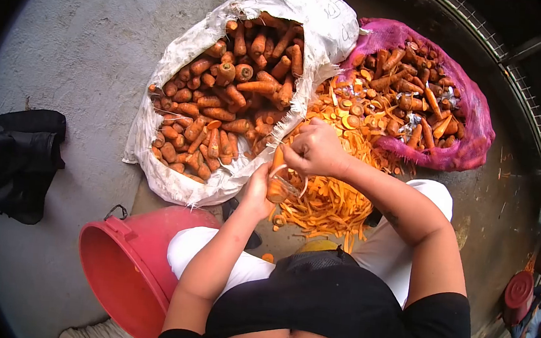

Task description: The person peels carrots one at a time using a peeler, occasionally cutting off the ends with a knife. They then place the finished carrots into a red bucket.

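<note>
A carrot (pixel 277 170) stands nearly upright in my left hand (pixel 258 190), whose fingers are wrapped round its side. My right hand (pixel 318 149) is closed at the carrot's upper end, knuckles up; a thin white curved piece (pixel 304 186) shows just below it, and I cannot tell what the fingers grip. Under both hands spreads a heap of orange carrot peelings (pixel 332 207) on the floor. Just beyond my left hand gapes a white woven sack (pixel 180 190) full of unpeeled carrots (pixel 222 99).
Carrots and cut ends fill a pink mesh sack (pixel 480 124) at the back right. A red bucket (pixel 124 272) lies tipped on its side by my left leg. Dark cloth (pixel 17 164) is at far left. A red lidded container (pixel 519 291) stands at far right.
</note>
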Available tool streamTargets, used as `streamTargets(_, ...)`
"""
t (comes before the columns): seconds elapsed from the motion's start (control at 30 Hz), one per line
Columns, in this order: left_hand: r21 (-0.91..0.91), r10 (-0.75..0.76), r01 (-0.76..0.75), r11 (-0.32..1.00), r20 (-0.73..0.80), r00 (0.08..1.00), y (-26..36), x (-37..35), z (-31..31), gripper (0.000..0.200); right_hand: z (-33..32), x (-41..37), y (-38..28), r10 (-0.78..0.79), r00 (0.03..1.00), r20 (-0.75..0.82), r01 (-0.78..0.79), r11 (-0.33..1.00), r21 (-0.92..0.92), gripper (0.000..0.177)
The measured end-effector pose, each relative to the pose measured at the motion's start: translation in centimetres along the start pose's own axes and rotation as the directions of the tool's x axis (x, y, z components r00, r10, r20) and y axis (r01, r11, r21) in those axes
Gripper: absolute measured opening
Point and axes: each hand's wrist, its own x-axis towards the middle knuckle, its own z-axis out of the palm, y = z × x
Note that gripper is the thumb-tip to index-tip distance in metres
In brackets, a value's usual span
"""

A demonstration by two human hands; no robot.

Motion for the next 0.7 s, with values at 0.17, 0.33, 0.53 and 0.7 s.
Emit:
streamTargets(0.17, -0.068, 0.015, -0.015, 0.998, -0.006, 1.0, 0.4, 0.4, 0.7, 0.029, 0.4, -0.1, -0.2, -0.079, 0.997, -0.024, 0.079, 0.997, -0.016, 0.036)
streamTargets(0.33, -0.044, 0.005, -0.004, 0.999, 0.027, 1.0, 0.3, 0.2, 1.1, 0.03, 0.4, -0.2, -0.3, -0.08, 0.996, -0.031, 0.08, 0.997, -0.022, 0.036)
streamTargets(0.53, -0.069, -0.013, 0.015, 0.998, 0.037, 0.999, 0.2, -0.3, 2.0, 0.03, 0.8, -0.2, 0.8, -0.035, 0.998, -0.054, 0.035, 0.999, -0.003, 0.035)
streamTargets(0.7, 0.091, -0.086, 0.069, 0.993, 0.205, 0.975, 0.1, -1.2, 1.0, 0.034, -0.2, -0.1, 4.6, 0.133, 0.99, -0.056, -0.141, 0.975, -0.17, 0.033)
